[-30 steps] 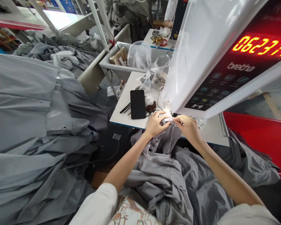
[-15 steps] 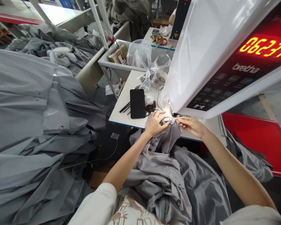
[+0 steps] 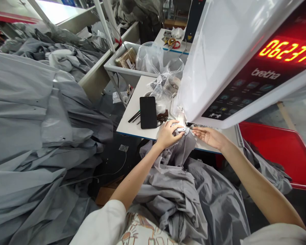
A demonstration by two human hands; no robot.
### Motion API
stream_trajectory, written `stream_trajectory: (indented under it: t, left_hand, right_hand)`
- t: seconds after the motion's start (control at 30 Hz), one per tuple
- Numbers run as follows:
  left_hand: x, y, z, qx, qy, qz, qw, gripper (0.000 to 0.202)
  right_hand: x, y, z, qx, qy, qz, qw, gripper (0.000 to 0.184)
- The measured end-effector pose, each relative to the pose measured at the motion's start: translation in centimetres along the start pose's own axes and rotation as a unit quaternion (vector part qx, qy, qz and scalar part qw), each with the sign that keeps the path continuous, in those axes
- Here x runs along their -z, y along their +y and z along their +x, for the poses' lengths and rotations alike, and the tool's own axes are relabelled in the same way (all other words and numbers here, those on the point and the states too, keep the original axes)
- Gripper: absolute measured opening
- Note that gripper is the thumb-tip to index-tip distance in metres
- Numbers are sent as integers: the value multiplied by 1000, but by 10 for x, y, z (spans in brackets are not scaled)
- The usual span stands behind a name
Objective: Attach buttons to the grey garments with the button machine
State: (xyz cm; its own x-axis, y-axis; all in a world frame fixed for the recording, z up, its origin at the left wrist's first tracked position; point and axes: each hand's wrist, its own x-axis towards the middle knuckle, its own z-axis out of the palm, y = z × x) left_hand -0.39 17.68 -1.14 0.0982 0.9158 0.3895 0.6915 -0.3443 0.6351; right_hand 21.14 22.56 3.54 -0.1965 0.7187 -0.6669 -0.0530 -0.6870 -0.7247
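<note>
My left hand point(image 3: 167, 134) is closed on a bunched edge of grey fabric point(image 3: 180, 190), pressing it onto the white work table point(image 3: 132, 123) under the lit head of the machine point(image 3: 234, 61). Beside it, my right hand point(image 3: 209, 135) lies palm up on the table edge with the fingers stretched toward the same spot; I see nothing in it. The grey fabric runs from the machine down over my lap.
A black phone point(image 3: 148, 112), dark pencils and small scissors lie left of my hands. Plastic bags and a white bin point(image 3: 122, 69) stand behind. Grey fabric point(image 3: 38, 126) is heaped on the left. A red tray point(image 3: 283, 153) sits on the right. The machine panel shows red digits point(image 3: 287, 51).
My right hand has drawn back from the fabric edge and opened, palm turned up. My left hand keeps its hold at the machine.
</note>
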Motion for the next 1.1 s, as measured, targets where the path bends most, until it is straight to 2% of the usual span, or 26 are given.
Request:
stream_trajectory:
  t: [0.1,0.27,0.33,0.47,0.63,0.73,0.83,0.87,0.97,1.1]
  left_hand:
    - [0,0,0,-3,5,-2,1000,21]
    - [-2,-1,0,-9,8,-6,1000,22]
    - [-2,-2,0,-10,12,-6,1000,21]
    - [-2,-2,0,-14,15,-10,1000,21]
    - [-1,-1,0,-11,6,-3,1000,21]
    - [-1,0,0,-6,3,1,1000,21]
    - [0,0,0,-3,3,1,1000,22]
    - [0,1,0,-2,1,1,1000,22]
    - [1,1,0,-1,-4,1,1000,22]
    - [1,1,0,0,-5,5,1000,22]
  right_hand:
    - [-2,-1,-3,-2,4,-10,1000,25]
    - [-2,4,-9,46,-26,-76,996,16]
    - [-2,5,-11,46,-32,-92,994,14]
    - [-3,5,-11,30,-38,-75,996,14]
    - [-5,0,-12,14,-41,-26,999,25]
    - [-6,0,-16,46,-56,-37,997,22]
    - [-8,2,-21,80,-73,-56,993,5]
    - [-9,3,-22,87,-77,-69,991,5]
    - [-12,6,-22,108,-77,-133,982,23]
    - [-23,6,-20,214,-20,-235,948,32]
